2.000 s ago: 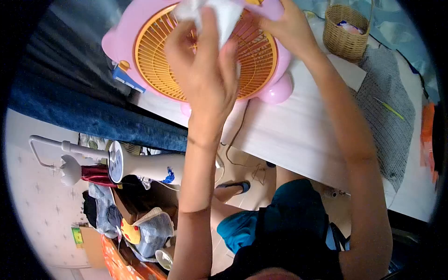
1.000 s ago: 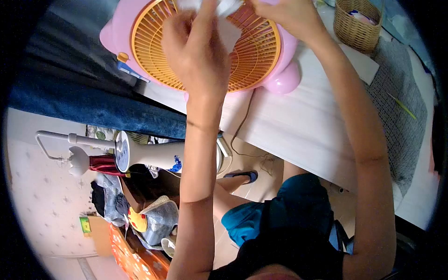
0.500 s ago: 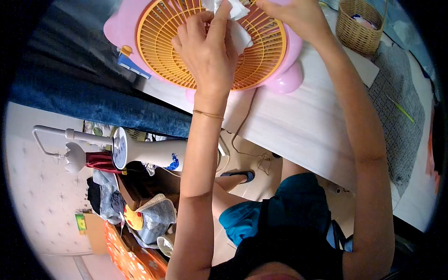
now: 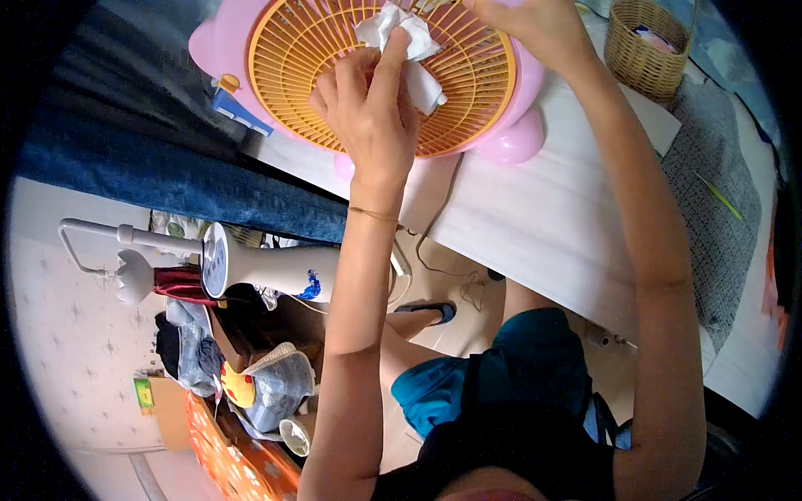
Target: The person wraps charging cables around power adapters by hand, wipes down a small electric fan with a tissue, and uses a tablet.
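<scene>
A pink fan (image 4: 528,100) with an orange round grille (image 4: 309,83) lies at the top of the view. Over the grille, my left hand (image 4: 368,117) pinches a crumpled white tissue (image 4: 422,88) between its fingers; whether the tissue touches the bars is hard to tell. My right hand (image 4: 543,33) grips the fan's upper right rim, with some fingertips cut off by the frame edge. A blue and white object (image 4: 241,113) sits beside the fan's left side.
The fan stands on a white table (image 4: 535,225), its cord (image 4: 443,204) hanging over the edge. Right of it are a wicker basket (image 4: 643,58), a grey knitted mat (image 4: 710,209) and a green thin tool (image 4: 720,200). A white vase-shaped appliance (image 4: 267,265) stands lower left.
My left hand and the tissue have shifted over the grille, and more of the tissue now shows. My right hand remains at the fan's upper right rim. The camera view has moved slightly.
</scene>
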Available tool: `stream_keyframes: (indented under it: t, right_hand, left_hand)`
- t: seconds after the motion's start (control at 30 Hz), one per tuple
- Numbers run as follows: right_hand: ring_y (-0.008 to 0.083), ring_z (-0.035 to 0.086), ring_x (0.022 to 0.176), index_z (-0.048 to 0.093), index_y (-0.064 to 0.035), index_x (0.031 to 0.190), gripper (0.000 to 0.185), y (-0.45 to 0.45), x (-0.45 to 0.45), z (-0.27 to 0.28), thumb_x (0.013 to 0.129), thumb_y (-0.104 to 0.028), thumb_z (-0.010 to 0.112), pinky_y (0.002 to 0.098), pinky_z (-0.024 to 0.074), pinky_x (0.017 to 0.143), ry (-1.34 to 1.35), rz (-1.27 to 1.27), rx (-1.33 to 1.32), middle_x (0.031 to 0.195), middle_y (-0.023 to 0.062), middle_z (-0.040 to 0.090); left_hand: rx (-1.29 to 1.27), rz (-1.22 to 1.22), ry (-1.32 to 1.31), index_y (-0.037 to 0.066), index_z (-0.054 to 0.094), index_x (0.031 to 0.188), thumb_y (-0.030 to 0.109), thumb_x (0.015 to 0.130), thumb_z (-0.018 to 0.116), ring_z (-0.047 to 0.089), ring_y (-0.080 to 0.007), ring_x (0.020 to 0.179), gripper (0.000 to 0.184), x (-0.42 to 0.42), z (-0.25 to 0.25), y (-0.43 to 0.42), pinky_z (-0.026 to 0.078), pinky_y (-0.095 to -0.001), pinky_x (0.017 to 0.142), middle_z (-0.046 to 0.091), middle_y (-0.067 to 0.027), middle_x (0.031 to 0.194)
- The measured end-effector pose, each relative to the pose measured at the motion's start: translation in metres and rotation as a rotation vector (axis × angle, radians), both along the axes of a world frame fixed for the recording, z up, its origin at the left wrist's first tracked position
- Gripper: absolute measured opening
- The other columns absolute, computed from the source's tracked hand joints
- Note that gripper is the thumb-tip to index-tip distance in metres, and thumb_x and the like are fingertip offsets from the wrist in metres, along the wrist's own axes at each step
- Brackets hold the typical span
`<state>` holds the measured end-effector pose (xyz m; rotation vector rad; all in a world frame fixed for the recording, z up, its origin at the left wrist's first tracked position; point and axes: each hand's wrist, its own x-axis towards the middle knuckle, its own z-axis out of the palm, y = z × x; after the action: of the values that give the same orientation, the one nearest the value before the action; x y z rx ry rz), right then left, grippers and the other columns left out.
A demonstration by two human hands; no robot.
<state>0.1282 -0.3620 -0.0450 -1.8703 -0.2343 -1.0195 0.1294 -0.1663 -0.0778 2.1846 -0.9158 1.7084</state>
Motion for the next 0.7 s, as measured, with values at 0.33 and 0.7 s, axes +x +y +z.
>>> stream_keyframes:
  t: [0.33,0.7]
  right_hand:
    - [0.0249,0.059,0.079,0.049,0.0013,0.093,0.046,-0.002,-0.003,0.002,0.063,-0.026,0.071,0.0329,0.0455,0.07,-0.016,0.038,-0.021,0.085,0.0176,0.059]
    - [0.0263,0.058,0.082,0.049,0.0019,0.094,0.048,-0.001,-0.001,0.0,0.062,-0.026,0.071,0.0336,0.0454,0.072,0.018,0.002,-0.008,0.088,0.0179,0.058]
  left_hand:
    - [-0.023,-0.004,0.024,0.017,0.06,0.105,0.004,0.07,0.06,0.043,-0.0195,0.075,0.037,-0.003,-0.008,0.006,0.029,-0.0316,0.071,0.049,-0.0023,0.083]
    - [-0.089,-0.123,0.177,0.01,0.061,0.1,0.001,0.07,0.06,0.045,-0.0192,0.074,0.032,-0.02,0.016,0.005,0.029,-0.0315,0.07,0.05,-0.004,0.079]
